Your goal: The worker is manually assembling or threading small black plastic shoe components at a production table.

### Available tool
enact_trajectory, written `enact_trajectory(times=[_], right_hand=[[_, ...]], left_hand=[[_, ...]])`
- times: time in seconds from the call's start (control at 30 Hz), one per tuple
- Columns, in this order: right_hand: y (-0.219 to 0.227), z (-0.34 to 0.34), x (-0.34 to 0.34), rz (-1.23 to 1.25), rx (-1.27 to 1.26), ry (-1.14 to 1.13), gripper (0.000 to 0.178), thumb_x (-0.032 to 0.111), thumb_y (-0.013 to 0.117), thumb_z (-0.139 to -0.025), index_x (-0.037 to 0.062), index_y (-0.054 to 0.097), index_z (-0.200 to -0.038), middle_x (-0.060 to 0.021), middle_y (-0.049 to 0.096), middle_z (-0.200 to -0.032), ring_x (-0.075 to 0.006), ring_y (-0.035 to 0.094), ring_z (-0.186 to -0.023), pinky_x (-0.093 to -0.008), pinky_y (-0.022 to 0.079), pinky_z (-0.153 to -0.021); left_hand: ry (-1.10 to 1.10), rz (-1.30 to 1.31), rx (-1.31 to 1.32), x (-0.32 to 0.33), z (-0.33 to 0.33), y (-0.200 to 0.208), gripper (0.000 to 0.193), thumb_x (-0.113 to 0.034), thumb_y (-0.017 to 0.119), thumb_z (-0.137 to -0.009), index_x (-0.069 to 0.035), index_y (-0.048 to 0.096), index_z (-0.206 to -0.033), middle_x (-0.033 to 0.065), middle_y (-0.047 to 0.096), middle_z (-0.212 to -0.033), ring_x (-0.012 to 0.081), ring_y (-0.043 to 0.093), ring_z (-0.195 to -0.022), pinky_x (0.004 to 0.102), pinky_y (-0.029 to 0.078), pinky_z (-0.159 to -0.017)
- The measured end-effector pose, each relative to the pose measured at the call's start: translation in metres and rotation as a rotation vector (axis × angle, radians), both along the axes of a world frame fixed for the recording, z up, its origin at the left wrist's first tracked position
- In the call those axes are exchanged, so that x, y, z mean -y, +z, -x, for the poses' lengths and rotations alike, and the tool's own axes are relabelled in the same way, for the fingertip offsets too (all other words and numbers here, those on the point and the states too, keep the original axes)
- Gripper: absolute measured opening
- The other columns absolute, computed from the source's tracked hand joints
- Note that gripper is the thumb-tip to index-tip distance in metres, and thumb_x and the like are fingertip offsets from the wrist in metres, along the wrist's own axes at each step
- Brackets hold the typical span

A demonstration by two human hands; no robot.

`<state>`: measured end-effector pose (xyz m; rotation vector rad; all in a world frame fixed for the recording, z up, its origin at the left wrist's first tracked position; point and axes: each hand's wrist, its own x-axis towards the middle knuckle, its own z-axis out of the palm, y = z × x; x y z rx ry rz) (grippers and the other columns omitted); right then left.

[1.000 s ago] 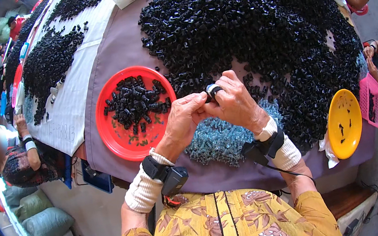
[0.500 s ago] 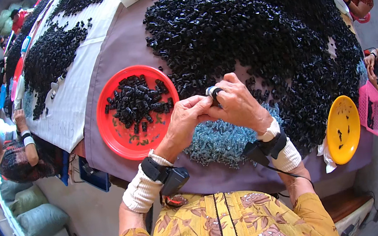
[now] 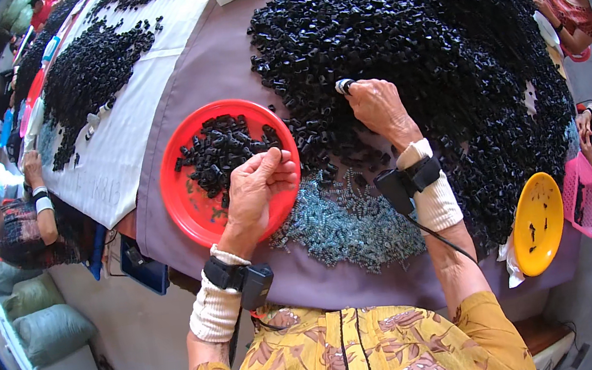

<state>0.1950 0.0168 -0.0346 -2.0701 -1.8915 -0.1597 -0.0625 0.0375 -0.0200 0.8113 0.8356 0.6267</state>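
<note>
Both hands had parted since the earlier frames, when they met over the table. The left hand [image 3: 257,189] hovered over the red plate [image 3: 190,215] of small black parts [image 3: 219,149], fingers curled; whether it held anything could not be told. The right hand [image 3: 374,104] reached into the big black pile [image 3: 428,45], fingertips pinching something small.

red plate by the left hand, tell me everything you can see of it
The red plate is round and shallow with a raised rim, plastic by its look. It lies flat on the purple cloth at the table's near edge, left of the big black heap. A small pile of black pieces fills its upper middle. The left hand rests over its right side.
</note>
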Motion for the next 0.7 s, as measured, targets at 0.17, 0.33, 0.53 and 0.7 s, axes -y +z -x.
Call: enact_trajectory(times=[0.17,0.33,0.53,0.7], right_hand=[[0.002,0.007,-0.005,0.042,0.047,-0.006,0.016,0.011,0.055,-0.081,0.0019,0.063,-0.071,-0.0158,0.062,-0.066,-0.0301,0.063,-0.062,-0.0397,0.049,-0.054],[0.0,0.007,-0.002,0.089,0.055,0.0,0.015,0.012,0.056,-0.08,0.0043,0.063,-0.07,-0.0155,0.062,-0.067,-0.0303,0.064,-0.064,-0.0406,0.05,-0.056],[0.018,-0.002,0.025,-0.12,-0.365,-0.027,0.018,0.014,0.065,-0.075,-0.0022,0.06,-0.072,-0.0161,0.061,-0.075,-0.0324,0.061,-0.069,-0.039,0.048,-0.06],[0.035,-0.029,0.07,-0.258,-0.484,-0.097,0.017,0.012,0.066,-0.077,-0.0048,0.06,-0.076,-0.0157,0.058,-0.074,-0.0296,0.059,-0.064,-0.037,0.046,-0.058]], left_hand=[[0.062,0.0,-0.016,-0.011,0.016,-0.004,0.027,-0.028,0.06,-0.089,-0.002,0.064,-0.093,0.0054,0.066,-0.078,0.0127,0.063,-0.065,0.0255,0.053,-0.06],[0.08,-0.002,-0.075,-0.016,0.015,-0.008,0.031,-0.032,0.058,-0.09,-0.001,0.063,-0.093,0.0067,0.065,-0.077,0.0142,0.063,-0.065,0.0274,0.052,-0.058],[0.127,0.029,-0.165,-0.022,0.017,-0.016,0.038,-0.041,0.06,-0.086,-0.003,0.062,-0.085,0.0042,0.062,-0.07,0.014,0.061,-0.061,0.0274,0.051,-0.053],[0.131,0.033,-0.217,-0.021,0.022,-0.014,0.042,-0.046,0.06,-0.085,-0.004,0.062,-0.079,0.0026,0.059,-0.063,0.0111,0.056,-0.053,0.0227,0.046,-0.047]])
